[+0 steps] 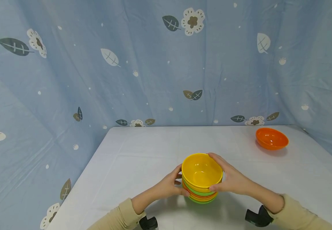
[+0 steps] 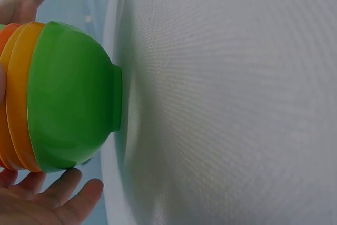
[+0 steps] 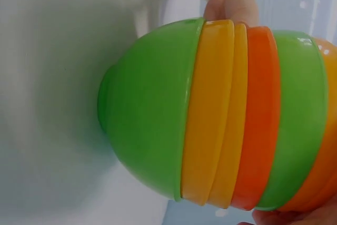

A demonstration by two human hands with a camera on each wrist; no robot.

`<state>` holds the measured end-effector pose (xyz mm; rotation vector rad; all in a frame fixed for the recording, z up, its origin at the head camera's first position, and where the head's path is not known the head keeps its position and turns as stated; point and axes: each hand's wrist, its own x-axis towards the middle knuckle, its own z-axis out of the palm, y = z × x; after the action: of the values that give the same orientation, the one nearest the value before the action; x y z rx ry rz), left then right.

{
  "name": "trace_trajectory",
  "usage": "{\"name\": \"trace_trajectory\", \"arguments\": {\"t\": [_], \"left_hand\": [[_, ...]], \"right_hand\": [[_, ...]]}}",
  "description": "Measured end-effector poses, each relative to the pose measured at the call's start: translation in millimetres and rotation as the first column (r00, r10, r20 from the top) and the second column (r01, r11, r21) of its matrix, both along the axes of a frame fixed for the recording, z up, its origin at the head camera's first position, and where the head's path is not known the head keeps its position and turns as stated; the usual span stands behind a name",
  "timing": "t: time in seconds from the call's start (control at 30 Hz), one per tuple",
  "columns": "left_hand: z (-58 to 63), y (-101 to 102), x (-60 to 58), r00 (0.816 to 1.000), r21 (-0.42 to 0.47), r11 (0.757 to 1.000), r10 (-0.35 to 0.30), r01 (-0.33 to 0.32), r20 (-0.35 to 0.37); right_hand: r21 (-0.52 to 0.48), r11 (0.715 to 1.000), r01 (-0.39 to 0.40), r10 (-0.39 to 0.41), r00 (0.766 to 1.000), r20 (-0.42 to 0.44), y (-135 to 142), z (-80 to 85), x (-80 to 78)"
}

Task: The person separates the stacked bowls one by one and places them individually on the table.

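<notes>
A stack of several nested bowls (image 1: 200, 195) in yellow, green and orange stands upright between my two hands. A yellow bowl (image 1: 199, 166) is on top, its inside facing up. The lowest bowl is green (image 2: 73, 98), its foot close to the white cloth; I cannot tell whether it touches. My left hand (image 1: 169, 186) holds the stack's left side, thumb at the near side and fingers round the far side. My right hand (image 1: 233, 179) grips the upper right side, thumb on the near side of the upper bowls and fingers at the top bowl's far rim.
An orange bowl (image 1: 271, 139) sits by itself, slightly tilted, at the table's far right. White cloth (image 1: 143, 147) covers the table. A blue curtain (image 1: 154, 64) with leaves and flowers hangs behind and at both sides.
</notes>
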<state>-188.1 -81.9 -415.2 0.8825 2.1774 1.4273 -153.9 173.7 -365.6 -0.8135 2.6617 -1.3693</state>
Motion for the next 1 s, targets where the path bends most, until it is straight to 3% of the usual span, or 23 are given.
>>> {"name": "trace_trajectory", "arguments": {"t": [0.43, 1.0], "left_hand": [[-2.9, 0, -1.0, 1.0, 0.006, 1.0, -0.006, 0.006, -0.001], [-2.0, -1, -1.8, 1.0, 0.005, 1.0, -0.024, 0.024, -0.005]], "right_hand": [[-0.012, 0.999, 0.042, -0.042, 0.999, -0.017, -1, -2.7, 2.5], [0.003, 0.999, 0.051, -0.051, 0.997, -0.054, 1, 10.5, 0.6]]}}
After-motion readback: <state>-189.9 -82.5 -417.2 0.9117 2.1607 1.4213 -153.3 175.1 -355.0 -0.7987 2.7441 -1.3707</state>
